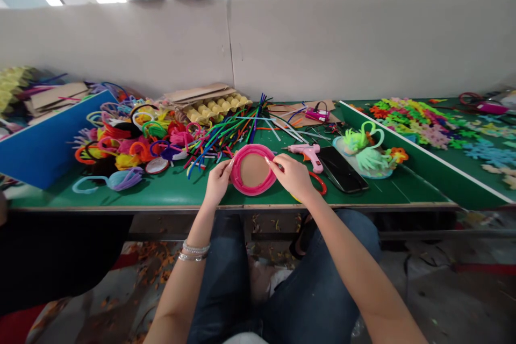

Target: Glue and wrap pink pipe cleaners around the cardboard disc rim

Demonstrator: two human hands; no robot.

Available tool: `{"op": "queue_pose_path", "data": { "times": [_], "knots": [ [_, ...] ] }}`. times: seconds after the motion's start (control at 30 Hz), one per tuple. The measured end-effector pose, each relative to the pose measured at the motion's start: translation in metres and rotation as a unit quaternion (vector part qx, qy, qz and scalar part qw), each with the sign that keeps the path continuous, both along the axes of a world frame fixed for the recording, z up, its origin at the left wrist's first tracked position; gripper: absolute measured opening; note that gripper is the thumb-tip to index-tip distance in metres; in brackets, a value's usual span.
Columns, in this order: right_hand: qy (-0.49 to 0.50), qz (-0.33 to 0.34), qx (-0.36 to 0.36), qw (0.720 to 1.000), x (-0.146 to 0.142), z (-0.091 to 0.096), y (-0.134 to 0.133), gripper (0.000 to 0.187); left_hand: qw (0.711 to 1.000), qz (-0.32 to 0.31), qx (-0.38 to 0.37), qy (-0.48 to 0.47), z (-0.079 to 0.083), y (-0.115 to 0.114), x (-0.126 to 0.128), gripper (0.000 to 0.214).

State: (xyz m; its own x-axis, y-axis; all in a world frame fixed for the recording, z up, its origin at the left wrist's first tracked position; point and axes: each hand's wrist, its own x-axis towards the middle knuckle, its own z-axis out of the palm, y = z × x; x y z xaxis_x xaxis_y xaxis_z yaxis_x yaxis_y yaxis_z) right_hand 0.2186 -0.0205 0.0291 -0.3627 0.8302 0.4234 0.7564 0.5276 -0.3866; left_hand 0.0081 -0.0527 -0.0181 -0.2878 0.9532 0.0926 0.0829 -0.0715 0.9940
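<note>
A round cardboard disc rimmed with pink pipe cleaner (253, 170) lies on the green table (177, 191) near its front edge. My left hand (218, 181) pinches the disc's left rim, fingers closed on it. My right hand (293, 176) presses and grips the right rim. A pink glue gun (307, 153) lies just right of the disc, and a black phone (342, 169) lies beyond it. Red-handled scissors (319, 183) are partly hidden under my right hand.
A pile of coloured pipe-cleaner shapes (129, 142) and loose pipe cleaners (226, 131) cover the left and middle. A blue board (44, 142) stands at the left. A green finished piece (366, 153) sits to the right. Felt flowers (415, 118) fill the neighbouring table. A grey partition (322, 43) backs the table.
</note>
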Motion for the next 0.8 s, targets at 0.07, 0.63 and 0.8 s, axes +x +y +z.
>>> {"op": "queue_pose_path", "data": {
  "times": [0.07, 0.63, 0.8],
  "knots": [
    [0.002, -0.003, -0.003, 1.0, -0.001, 0.001, 0.0, 0.037, 1.0, 0.001, 0.013, 0.016, -0.001, -0.002, 0.002, 0.048],
    [0.09, 0.011, 0.032, 0.995, -0.002, 0.002, -0.001, 0.031, 0.989, -0.119, 0.07, 0.053, 0.012, -0.021, -0.002, 0.032],
    [0.091, 0.025, 0.045, 0.994, 0.0, 0.004, 0.0, 0.031, 0.977, -0.182, 0.061, 0.095, 0.033, -0.017, -0.015, 0.034]
  ]
}}
